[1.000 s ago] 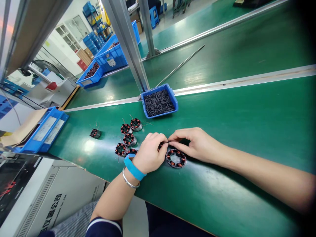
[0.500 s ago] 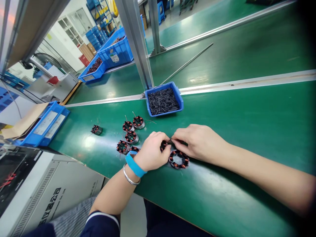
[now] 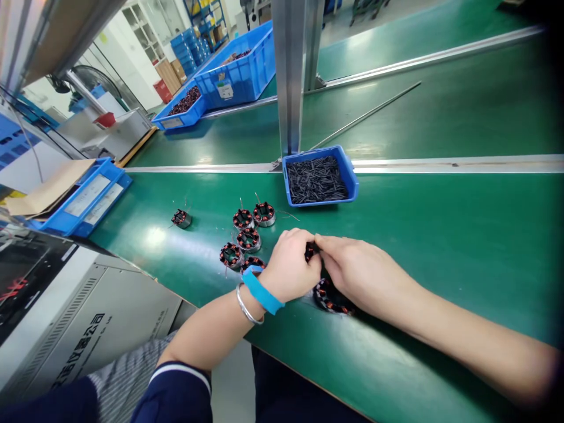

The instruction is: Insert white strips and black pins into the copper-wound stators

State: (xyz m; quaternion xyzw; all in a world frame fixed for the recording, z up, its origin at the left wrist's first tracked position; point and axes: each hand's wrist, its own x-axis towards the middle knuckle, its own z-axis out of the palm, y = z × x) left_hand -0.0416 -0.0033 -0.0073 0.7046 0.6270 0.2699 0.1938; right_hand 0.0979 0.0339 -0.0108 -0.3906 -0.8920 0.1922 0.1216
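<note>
- Presently, a copper-wound ring [image 3: 311,251] sits just above the green bench [image 3: 445,247], between both hands and mostly covered by fingers.
- Left hand [image 3: 293,264]: thumb and curled fingers clamped on that ring from its left side.
- Right hand [image 3: 363,273]: thumb and forefinger bent in at the ring's right edge; whether they pinch anything, cannot tell (the fingers themselves hide it).
- Below the right hand, a second ring [image 3: 328,296] lies on the bench, partly covered.
- Left of the hands, five more rings [image 3: 249,239] in a cluster, thin wires [image 3: 257,198] sticking out; a lone ring [image 3: 181,219] well apart. Blue tray [image 3: 325,204] of black tubes [image 3: 315,179] beyond.
- Risks, as I judge: the held ring could twist if the right fingers push off-centre; a thin wire could kink if tugged sideways; the right hand, being low, could knock the second ring.
- Orientation: the visible winding seems to face upward, exact tilt hidden. Squat like its neighbours, so probably no long axis across the face; the bore's direction is out of sight.
</note>
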